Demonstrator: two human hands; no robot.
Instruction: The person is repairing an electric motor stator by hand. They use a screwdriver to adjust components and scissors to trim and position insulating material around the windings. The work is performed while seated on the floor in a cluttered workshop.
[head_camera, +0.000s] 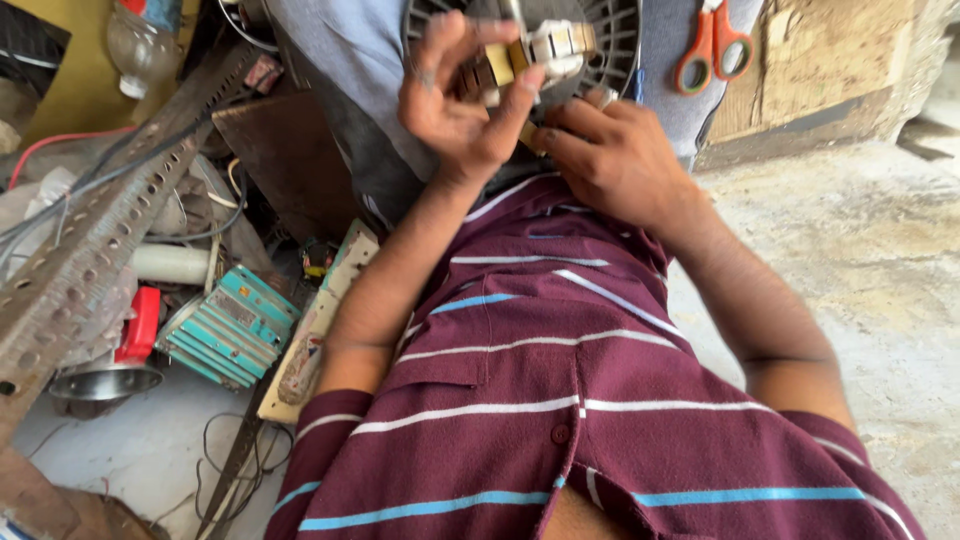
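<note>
My left hand (462, 98) is raised with its fingertips pinched on a small brass and white part (545, 48) at the middle of a round dark grey vented motor housing (612, 35). Just to its right and lower, my right hand (615, 160) curls its fingers against the lower edge of that housing and grips it. The housing rests on a lap covered in grey-blue cloth (350, 50). My maroon striped shirt (560, 400) fills the lower part of the view. The housing's lower half is hidden behind both hands.
Orange-handled scissors (712, 45) lie at the top right beside a worn board (825, 60). On the left are a perforated metal angle bar (110, 220), a teal finned block (235, 325), a plastic bottle (145, 40), a metal bowl (105, 382) and loose wires. Concrete floor (860, 250) lies to the right.
</note>
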